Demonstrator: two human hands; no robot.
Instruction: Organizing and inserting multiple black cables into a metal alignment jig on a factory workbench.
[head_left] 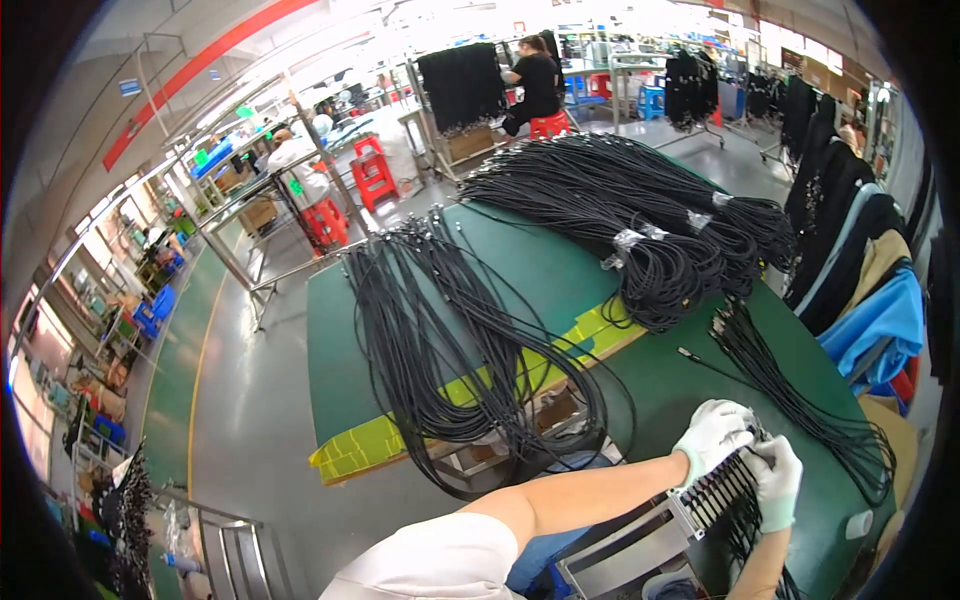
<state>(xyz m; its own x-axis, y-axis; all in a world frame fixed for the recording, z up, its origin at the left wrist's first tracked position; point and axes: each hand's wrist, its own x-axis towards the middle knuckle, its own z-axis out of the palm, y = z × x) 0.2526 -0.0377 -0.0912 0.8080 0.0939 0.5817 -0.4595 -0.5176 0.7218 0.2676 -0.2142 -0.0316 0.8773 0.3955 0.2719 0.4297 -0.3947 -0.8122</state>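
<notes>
Both my hands wear white gloves and meet at the far end of a grey metal fixture [625, 548]. Black cables [722, 492] lie side by side in its comb-like slots. My left hand [715, 440] is closed at the cable ends, its fingertips bent down among them. Opposite it, my right hand [778, 482] pinches at the same ends from the right side. The gloves partly hide the cable tips. More cable hangs below my right wrist. A loose bunch of black cables [800, 400] lies on the green table to the right of my hands.
Long looped cables [470, 350] drape over the near edge of the green tabletop [335, 350], edged with yellow tape [365, 450]. Thick tied cable bundles [620, 200] lie farther back. A small white roll [858, 525] sits at right. Clothes [870, 300] hang beside the table; a person sits beyond.
</notes>
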